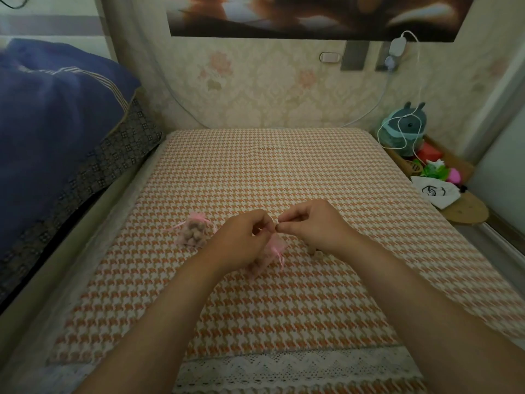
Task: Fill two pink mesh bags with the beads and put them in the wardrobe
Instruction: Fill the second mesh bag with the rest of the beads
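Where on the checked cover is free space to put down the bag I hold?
Free: the checked cover beyond the left hand and right hand, up to the wall. Crowded: near the filled bag and the held bag; forearms cross the near part.

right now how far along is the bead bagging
Done: the first bag lies filled, neck gathered, on the cloth. In hand: left hand and right hand pinch the neck of the second bag. Left: perhaps loose beads by the right wrist; neither bag stowed yet.
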Motion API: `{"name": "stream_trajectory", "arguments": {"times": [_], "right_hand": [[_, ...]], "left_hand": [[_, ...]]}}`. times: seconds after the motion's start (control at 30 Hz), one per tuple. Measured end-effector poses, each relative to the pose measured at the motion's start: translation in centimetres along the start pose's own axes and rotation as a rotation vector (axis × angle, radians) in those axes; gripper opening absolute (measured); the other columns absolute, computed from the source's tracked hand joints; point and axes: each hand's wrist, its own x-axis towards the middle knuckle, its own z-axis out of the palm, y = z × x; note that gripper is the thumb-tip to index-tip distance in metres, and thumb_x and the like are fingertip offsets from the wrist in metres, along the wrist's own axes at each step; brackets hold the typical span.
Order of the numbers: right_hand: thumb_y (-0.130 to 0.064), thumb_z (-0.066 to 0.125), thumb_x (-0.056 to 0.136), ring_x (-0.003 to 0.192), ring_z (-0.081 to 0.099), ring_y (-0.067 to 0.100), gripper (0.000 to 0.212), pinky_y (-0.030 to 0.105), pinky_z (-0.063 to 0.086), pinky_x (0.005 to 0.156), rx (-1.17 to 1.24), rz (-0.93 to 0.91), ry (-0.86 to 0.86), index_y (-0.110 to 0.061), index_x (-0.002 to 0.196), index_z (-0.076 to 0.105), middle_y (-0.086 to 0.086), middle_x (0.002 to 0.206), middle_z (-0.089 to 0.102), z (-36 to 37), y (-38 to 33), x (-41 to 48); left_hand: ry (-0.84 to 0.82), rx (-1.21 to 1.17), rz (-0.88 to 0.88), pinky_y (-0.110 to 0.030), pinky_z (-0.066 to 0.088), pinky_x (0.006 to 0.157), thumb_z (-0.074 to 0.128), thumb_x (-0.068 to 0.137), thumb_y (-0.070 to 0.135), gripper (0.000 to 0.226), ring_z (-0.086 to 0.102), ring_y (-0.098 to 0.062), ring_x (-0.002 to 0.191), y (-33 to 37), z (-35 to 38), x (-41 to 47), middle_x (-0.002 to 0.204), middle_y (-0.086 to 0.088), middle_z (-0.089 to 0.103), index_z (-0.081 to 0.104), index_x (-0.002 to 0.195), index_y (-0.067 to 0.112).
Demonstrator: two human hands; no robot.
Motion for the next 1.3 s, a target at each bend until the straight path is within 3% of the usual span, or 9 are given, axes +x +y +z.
{"name": "stream_trajectory", "arguments": {"times": [0.13, 0.3, 0.53, 0.8, 0.9, 1.0, 1.13, 1.23, 1.3], "right_hand": [[-0.021, 0.082, 0.082, 0.081, 0.072, 0.002, 0.007, 0.024, 0.057, 0.08, -0.047, -0.046, -0.075, -0.026, 0.087, 0.082, -0.009, 0.081, 0.078, 0.5, -0.1, -0.6], [-0.019, 0.073, 0.091, 0.048, 0.058, 0.011, 0.016, 0.027, 0.049, 0.051, -0.116, -0.061, -0.164, -0.029, 0.082, 0.081, -0.004, 0.075, 0.076, 0.7, -0.5, -0.8], [-0.008, 0.069, 0.092, 0.053, 0.068, 0.014, 0.016, 0.021, 0.052, 0.055, -0.08, -0.041, -0.257, -0.017, 0.1, 0.08, 0.003, 0.088, 0.078, 0.3, -0.3, -0.9], [-0.004, 0.076, 0.087, 0.052, 0.064, 0.003, 0.025, 0.016, 0.046, 0.044, -0.029, 0.007, -0.27, -0.014, 0.11, 0.077, 0.002, 0.097, 0.078, -1.0, -0.7, -1.3], [-0.011, 0.076, 0.088, 0.061, 0.068, 0.01, 0.02, 0.029, 0.058, 0.054, -0.074, 0.012, -0.131, -0.023, 0.104, 0.078, -0.004, 0.094, 0.079, -1.9, 0.2, -0.8], [-0.016, 0.074, 0.089, 0.09, 0.068, 0.001, 0.018, 0.029, 0.057, 0.087, -0.295, -0.032, 0.07, -0.029, 0.1, 0.079, -0.018, 0.097, 0.074, -3.1, 1.1, -0.4], [-0.024, 0.067, 0.094, 0.094, 0.068, 0.011, 0.019, 0.035, 0.057, 0.085, -0.487, -0.024, 0.14, -0.034, 0.109, 0.075, -0.016, 0.107, 0.071, -3.0, 1.7, -0.4], [-0.031, 0.06, 0.098, 0.091, 0.064, 0.011, 0.025, 0.03, 0.051, 0.075, -0.605, -0.036, 0.181, -0.035, 0.122, 0.069, -0.011, 0.12, 0.069, -2.2, 2.5, 0.4], [-0.035, 0.058, 0.099, 0.107, 0.061, 0.016, 0.031, 0.033, 0.049, 0.086, -0.716, -0.048, 0.159, -0.035, 0.129, 0.065, -0.007, 0.129, 0.065, -1.7, 3.2, 1.2]], "left_hand": [[0.004, -0.01, 0.009, -0.038, 0.055, 0.08, 0.057, 0.097, 0.023, 0.014, 0.062, -0.012, 0.087, -0.1, 0.0, -0.1, 0.089, 0.01, 0.067, 0.065, 0.087, 0.028], [0.009, -0.026, -0.009, -0.046, 0.056, 0.082, 0.057, 0.097, 0.026, 0.014, 0.064, -0.015, 0.086, -0.4, -0.1, -0.2, 0.088, 0.009, 0.067, 0.063, 0.086, 0.031], [0.02, -0.119, -0.08, -0.027, 0.047, 0.06, 0.054, 0.099, 0.028, 0.01, 0.058, -0.005, 0.063, 0.2, 0.2, 0.0, 0.087, 0.008, 0.07, 0.062, 0.098, 0.034], [0.05, -0.012, -0.119, -0.036, 0.056, 0.076, 0.063, 0.091, 0.026, 0.012, 0.064, -0.005, 0.079, 0.5, 0.6, 0.7, 0.088, 0.014, 0.07, 0.069, 0.086, 0.035], [0.035, 0.019, -0.127, -0.04, 0.058, 0.076, 0.063, 0.091, 0.025, 0.013, 0.066, -0.011, 0.076, 0.3, 0.6, 0.6, 0.088, 0.014, 0.07, 0.069, 0.087, 0.035], [0.038, 0.031, -0.137, -0.04, 0.058, 0.076, 0.062, 0.092, 0.024, 0.015, 0.067, -0.014, 0.076, 0.4, 0.5, 0.7, 0.087, 0.013, 0.071, 0.07, 0.085, 0.035], [0.028, 0.03, -0.147, -0.042, 0.059, 0.078, 0.06, 0.093, 0.023, 0.017, 0.068, -0.018, 0.079, 0.4, 0.5, 0.7, 0.089, 0.012, 0.071, 0.07, 0.086, 0.035], [0.027, 0.038, -0.151, -0.041, 0.059, 0.08, 0.06, 0.093, 0.023, 0.017, 0.068, -0.017, 0.081, 0.4, 0.5, 0.8, 0.09, 0.013, 0.071, 0.07, 0.086, 0.034], [0.021, 0.036, -0.15, -0.042, 0.059, 0.08, 0.059, 0.094, 0.023, 0.017, 0.069, -0.017, 0.081, 0.5, 0.6, 0.7, 0.09, 0.011, 0.071, 0.07, 0.087, 0.034]]}}
